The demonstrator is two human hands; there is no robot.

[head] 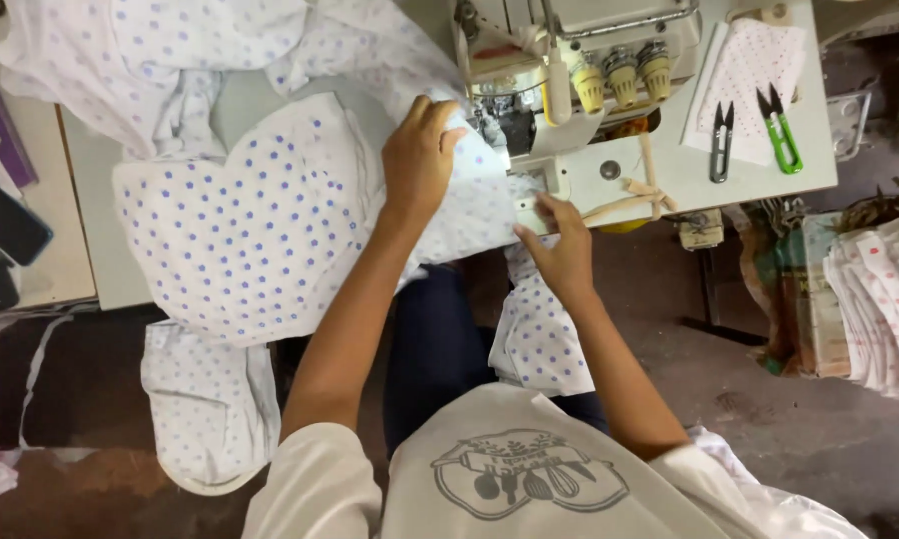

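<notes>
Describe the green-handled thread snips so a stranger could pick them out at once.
Start at the sewing machine on the white table. To its right, two thread snips lie side by side by a dotted fabric piece. The green-handled snips lie farther right; the neighbouring black snips are dark.

Pale worktable (739, 180) over brown floor (789, 419).

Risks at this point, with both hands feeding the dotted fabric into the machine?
1. The right hand presses the dotted fabric right by the needle area of the sewing machine; its fingers might get nicked.
2. Fabric bunched under the left hand might fold under and get stitched double.
3. Fabric hanging off the table edge could drag and skew the seam.
</notes>
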